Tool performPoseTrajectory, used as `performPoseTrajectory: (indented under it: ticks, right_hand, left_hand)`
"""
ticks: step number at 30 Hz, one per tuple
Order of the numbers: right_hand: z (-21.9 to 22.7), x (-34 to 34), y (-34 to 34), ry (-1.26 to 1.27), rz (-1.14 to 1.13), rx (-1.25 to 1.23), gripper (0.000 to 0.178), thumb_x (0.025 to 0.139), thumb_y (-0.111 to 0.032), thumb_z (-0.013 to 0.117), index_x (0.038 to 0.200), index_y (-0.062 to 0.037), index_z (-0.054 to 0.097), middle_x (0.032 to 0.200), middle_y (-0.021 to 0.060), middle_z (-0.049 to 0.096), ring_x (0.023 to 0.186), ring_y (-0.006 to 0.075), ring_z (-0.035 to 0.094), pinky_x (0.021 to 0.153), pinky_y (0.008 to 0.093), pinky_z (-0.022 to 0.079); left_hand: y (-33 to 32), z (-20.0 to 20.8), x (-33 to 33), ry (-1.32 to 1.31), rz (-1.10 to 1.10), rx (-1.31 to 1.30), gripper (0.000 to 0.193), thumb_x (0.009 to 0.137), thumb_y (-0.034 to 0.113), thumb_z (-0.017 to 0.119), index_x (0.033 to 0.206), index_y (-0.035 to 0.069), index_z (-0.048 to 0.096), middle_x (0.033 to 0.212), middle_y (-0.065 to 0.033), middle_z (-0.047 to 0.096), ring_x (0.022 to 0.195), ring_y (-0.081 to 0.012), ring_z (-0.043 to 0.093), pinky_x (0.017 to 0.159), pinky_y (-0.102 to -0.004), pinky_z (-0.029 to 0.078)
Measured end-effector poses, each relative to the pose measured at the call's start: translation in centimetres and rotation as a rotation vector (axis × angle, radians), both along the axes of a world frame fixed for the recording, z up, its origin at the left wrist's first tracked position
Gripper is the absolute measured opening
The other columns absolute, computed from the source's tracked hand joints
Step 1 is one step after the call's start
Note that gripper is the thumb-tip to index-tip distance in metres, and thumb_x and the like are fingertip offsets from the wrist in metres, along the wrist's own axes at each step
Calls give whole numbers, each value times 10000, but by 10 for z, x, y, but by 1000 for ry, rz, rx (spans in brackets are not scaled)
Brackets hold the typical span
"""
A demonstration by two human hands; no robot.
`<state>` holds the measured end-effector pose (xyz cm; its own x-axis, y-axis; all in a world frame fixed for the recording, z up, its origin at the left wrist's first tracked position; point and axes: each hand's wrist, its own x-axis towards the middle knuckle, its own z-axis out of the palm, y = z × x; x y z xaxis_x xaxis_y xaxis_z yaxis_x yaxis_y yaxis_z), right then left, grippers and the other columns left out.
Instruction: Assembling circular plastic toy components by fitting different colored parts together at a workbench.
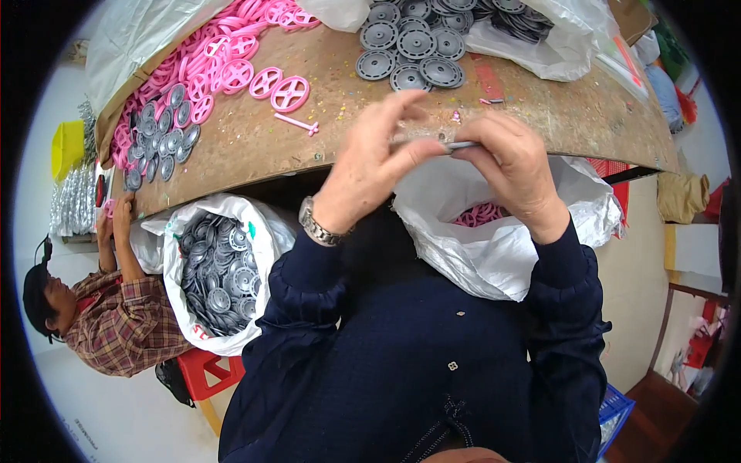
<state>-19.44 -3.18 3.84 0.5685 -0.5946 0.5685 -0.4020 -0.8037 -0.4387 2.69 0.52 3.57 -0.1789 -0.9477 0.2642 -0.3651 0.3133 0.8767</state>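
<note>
Above the front edge of the table, my right hand [513, 158] pinches a thin grey piece [461, 144] between thumb and fingers. Most of that piece is hidden, so its full shape cannot be made out. My left hand [374, 150], with a metal watch on the wrist, has its fingers stretched out and apart. Its thumb tip reaches the left end of the grey piece. Beyond my hands lies a heap of grey plastic wheel discs [417, 44]. Left of them are pink spoked rings [289, 93] and a pink stick-like part [296, 123].
A white sack [262, 289] of grey discs stands left below the table. Under my right hand hangs another white sack [494, 270] with pink parts inside. A person in a plaid shirt [127, 328] works at the table's left end, beside a red stool [208, 374].
</note>
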Motion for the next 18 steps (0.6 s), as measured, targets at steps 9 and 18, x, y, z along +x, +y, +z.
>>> performPoseTrajectory:
  ticks: [9,18]
  right_hand:
    - [0,-6,18,-253,-98,517,103,912,-41,640,999,15,643,862,15,649,782,79,561,708,244,456]
    - [-9,-9,17,-272,-96,713,145,966,-106,597,1021,27,617,878,-10,629,819,60,551,756,229,454]
  left_hand:
    - [-54,-26,103,-1025,737,-224,659,804,480,736,1280,60,560,1164,-210,607,1122,-396,547,896,-506,477]
    - [-70,-40,121,-949,776,-224,653,775,416,766,1261,48,532,1053,-213,622,1000,-406,593,837,-506,489]
